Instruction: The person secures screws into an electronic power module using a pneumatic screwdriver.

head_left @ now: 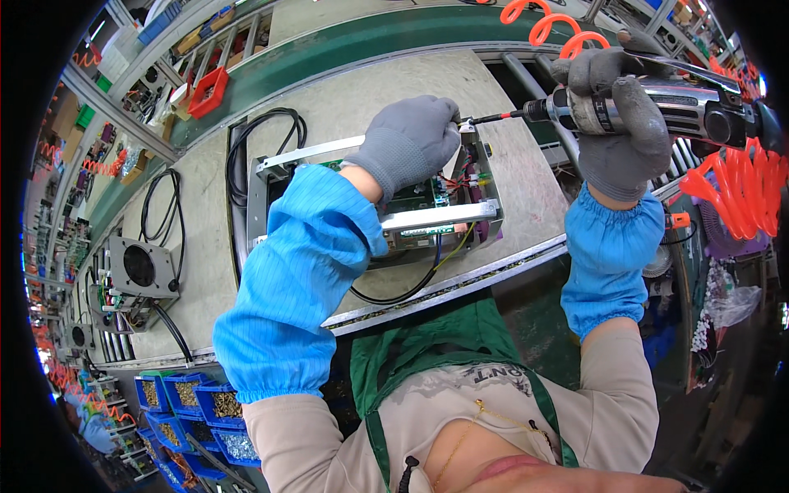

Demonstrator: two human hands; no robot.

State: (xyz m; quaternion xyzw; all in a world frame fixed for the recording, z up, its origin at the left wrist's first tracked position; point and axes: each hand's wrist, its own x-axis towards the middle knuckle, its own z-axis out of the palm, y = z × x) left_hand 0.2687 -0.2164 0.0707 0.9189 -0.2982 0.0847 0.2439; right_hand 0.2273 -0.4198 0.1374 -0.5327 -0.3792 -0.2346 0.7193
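Observation:
My right hand (626, 152), in a grey glove, is wrapped round a silver and black power screwdriver (689, 108) held sideways. Its long bit (497, 117) points left and meets the far right corner of an open metal chassis (255, 205). At that same corner my gloved left hand (411, 140) has its fingers curled together beside the bit tip. What they pinch is hidden. Inside the chassis, partly covered by my left arm, are a green circuit board (415, 197) and several coloured wires. A silver crossbar (440, 216) spans its near side.
The chassis rests on a pale work board (526, 185). Black cables (275, 131) loop left of it. Another unit with a round fan (138, 265) stands farther left. Blue bins (226, 404) of small fasteners sit below the bench edge. Orange coiled hoses (744, 189) hang at right.

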